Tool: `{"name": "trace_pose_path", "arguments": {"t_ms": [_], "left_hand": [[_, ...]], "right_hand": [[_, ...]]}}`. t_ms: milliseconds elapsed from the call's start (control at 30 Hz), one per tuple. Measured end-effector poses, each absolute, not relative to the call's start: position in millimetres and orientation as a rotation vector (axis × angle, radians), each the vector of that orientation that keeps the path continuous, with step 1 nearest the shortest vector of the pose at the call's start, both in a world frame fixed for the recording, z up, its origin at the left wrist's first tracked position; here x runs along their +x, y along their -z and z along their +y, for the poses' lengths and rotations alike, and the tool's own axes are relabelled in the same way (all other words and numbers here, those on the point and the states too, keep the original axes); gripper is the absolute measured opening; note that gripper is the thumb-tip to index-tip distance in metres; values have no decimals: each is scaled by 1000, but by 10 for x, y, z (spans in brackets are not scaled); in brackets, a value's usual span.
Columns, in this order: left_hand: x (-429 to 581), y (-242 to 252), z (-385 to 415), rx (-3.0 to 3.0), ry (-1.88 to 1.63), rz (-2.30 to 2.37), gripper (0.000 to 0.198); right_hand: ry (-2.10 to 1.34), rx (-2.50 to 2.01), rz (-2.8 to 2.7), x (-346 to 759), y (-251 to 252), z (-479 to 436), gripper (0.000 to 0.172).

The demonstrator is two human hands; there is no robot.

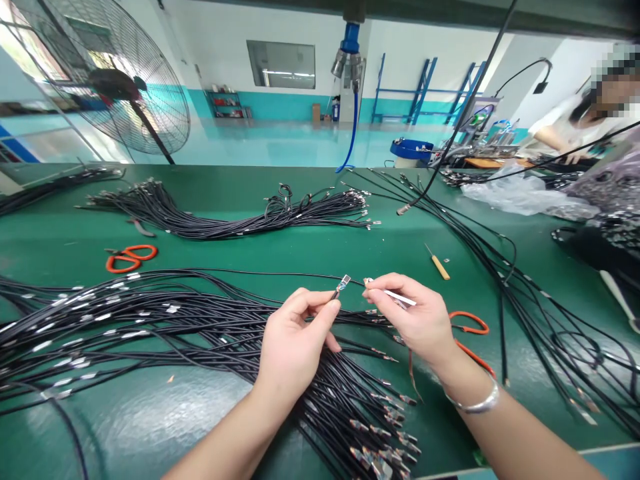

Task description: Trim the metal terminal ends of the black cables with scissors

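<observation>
My left hand pinches the end of a black cable, and its metal connector sticks up past my fingertips. My right hand is closed on a thin white stick-like tool, whose tip points toward the connector a short gap away. Both hands hover above a big bundle of black cables with metal ends that fans across the green table.
A second cable bundle lies farther back, and more cables run down the right. Orange-handled scissors lie at left, another orange pair sits under my right hand, and a small wooden-handled tool is nearby. A person works at far right; a fan stands at back left.
</observation>
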State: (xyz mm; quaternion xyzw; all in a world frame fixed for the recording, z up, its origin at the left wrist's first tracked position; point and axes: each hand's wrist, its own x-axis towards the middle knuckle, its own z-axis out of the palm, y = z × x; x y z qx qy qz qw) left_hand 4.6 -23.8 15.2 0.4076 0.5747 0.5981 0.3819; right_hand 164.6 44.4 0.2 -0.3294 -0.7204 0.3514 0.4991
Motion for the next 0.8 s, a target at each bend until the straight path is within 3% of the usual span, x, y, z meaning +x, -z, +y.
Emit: {"name": "trace_pose_path", "arguments": {"t_ms": [167, 300, 467, 633, 800], "left_hand": [[89, -141, -232, 1024, -1440, 1482, 15], [96, -128, -240, 1032, -1404, 1455, 14], [133, -46, -243, 1231, -1406, 1515, 16], [167, 35, -222, 1785, -1589, 1614, 8], [170, 36, -209, 2053, -1619, 1655, 13]], "right_hand": [[-605, -648, -1847, 1558, -53, 372, 6], [-887, -837, -1657, 1512, -49, 392, 7], [-1315, -869, -1458, 1517, -42, 433, 19], [-1269, -863, -1469, 1549, -47, 409, 18], [-1154, -849, -1520, 1569, -60, 358, 11]]}}
